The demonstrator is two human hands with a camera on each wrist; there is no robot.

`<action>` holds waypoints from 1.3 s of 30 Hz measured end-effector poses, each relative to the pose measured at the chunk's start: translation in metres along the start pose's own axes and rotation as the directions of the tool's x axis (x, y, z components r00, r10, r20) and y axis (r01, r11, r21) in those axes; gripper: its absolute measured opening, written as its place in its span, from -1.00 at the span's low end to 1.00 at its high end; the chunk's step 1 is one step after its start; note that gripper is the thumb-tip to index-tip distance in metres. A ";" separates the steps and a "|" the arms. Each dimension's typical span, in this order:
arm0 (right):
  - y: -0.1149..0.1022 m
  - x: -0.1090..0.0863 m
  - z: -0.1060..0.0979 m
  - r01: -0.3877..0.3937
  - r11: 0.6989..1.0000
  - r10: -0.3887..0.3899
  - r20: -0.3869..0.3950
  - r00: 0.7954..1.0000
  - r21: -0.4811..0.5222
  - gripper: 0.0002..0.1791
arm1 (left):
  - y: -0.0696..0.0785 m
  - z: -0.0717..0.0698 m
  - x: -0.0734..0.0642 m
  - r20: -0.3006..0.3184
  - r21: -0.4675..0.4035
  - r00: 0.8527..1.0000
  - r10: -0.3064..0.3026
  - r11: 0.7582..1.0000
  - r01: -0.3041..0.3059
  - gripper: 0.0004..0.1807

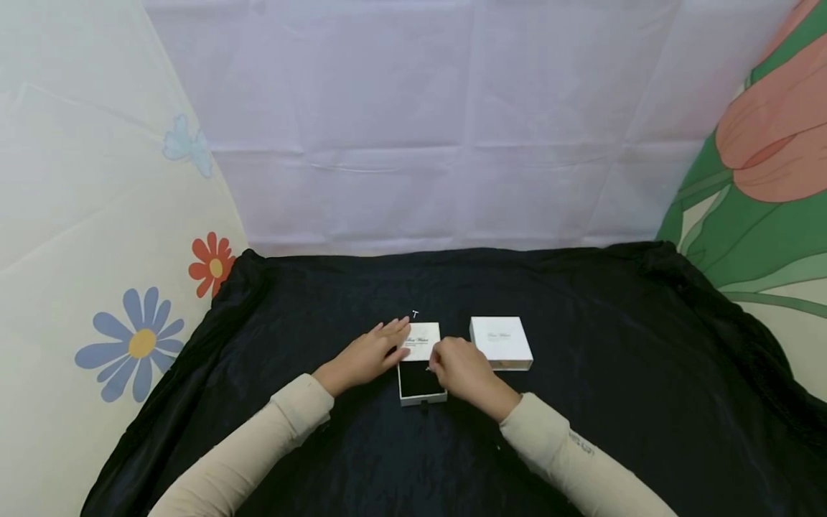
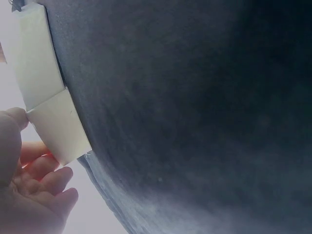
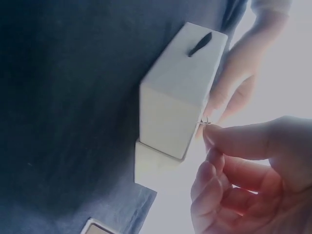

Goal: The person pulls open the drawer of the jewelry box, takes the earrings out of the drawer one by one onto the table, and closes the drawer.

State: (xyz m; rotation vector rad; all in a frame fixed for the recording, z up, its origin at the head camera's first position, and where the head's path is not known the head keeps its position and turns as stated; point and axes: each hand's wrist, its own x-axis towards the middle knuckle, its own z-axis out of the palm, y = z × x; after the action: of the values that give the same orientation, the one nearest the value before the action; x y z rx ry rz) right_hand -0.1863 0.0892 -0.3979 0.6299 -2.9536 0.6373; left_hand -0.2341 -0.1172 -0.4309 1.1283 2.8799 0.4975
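A white drawer-style gift box (image 1: 423, 337) with dark lettering lies on the black cloth, its drawer (image 1: 423, 400) pulled out toward me, showing a black lining. My left hand (image 1: 367, 357) holds the sleeve at its left side; in the left wrist view the thumb and the fingers (image 2: 56, 180) touch separate places along it. Over the drawer's right side, my right hand (image 1: 466, 370) pinches a small, thin, shiny metal piece (image 3: 205, 122) between thumb and forefinger. Its exact kind is too small to tell. A dark ribbon tab (image 3: 200, 45) shows on the drawer front.
A second white box (image 1: 500, 339), closed, stands to the right of the first, near the right hand. Behind the first box lies a tiny T-shaped silvery piece (image 1: 416, 314). Black cloth (image 1: 581, 323) covers the table, with a pale sheet (image 1: 420, 143) hanging behind.
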 end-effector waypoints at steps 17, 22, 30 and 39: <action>0.004 0.027 -0.015 0.015 0.988 0.013 -0.176 0.984 0.153 -0.95 | -0.001 -0.006 0.000 0.006 -0.015 1.000 -0.009 1.000 0.009 -0.41; 0.010 0.040 -0.017 -0.020 0.976 0.067 -0.217 0.974 0.216 -0.93 | -0.003 -0.006 0.000 0.018 -0.014 1.000 -0.008 1.000 0.009 -0.41; 0.020 0.061 -0.020 -0.133 0.946 0.193 -0.186 0.963 0.296 -0.89 | -0.002 -0.004 0.003 0.033 -0.004 0.999 -0.017 1.000 0.017 -0.40; 0.027 0.077 -0.007 -0.230 0.910 0.290 -0.132 0.948 0.344 -0.87 | 0.000 0.001 0.001 0.061 0.001 0.997 -0.054 0.999 0.055 -0.39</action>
State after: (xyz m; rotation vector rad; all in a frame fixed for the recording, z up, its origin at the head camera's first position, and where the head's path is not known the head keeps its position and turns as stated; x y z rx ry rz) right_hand -0.2680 0.0848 -0.3913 0.1720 -2.8035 1.1561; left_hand -0.2351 -0.1160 -0.4312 1.0427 2.8494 0.4539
